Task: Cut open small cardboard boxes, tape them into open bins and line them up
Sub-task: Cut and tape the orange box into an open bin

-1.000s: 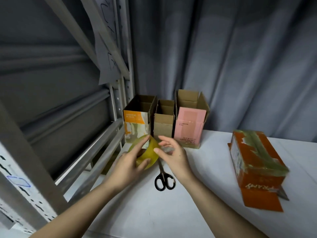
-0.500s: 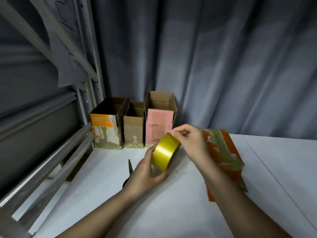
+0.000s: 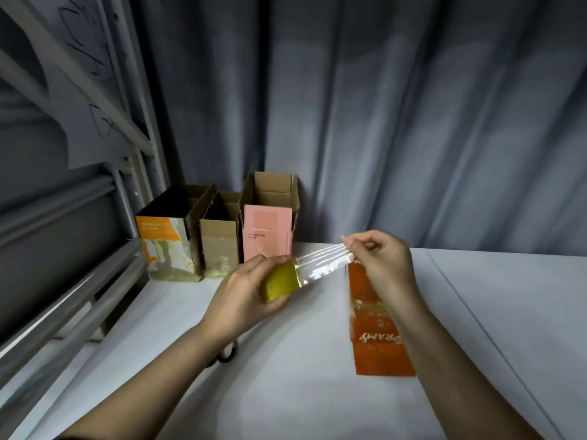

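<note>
Left hand (image 3: 241, 296) grips the yellow tape roll (image 3: 281, 282) above the tabletop (image 3: 317, 392), fingers curled round it; right hand (image 3: 381, 262) pinches the free end of a clear tape strip (image 3: 324, 265) stretched out from the roll. Orange box (image 3: 378, 341) lies flat under the right wrist. Three open bins (image 3: 216, 236) stand in a row at the back left by the curtain (image 3: 381, 122); scissors handle (image 3: 227, 352) shows under the left forearm.

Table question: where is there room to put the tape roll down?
Bare white table stretches right of the orange box. Another free patch lies nearer, between the two forearms. It is crowded at the back left, where three open bins stand together, and scissors hide under the left hand.
</note>
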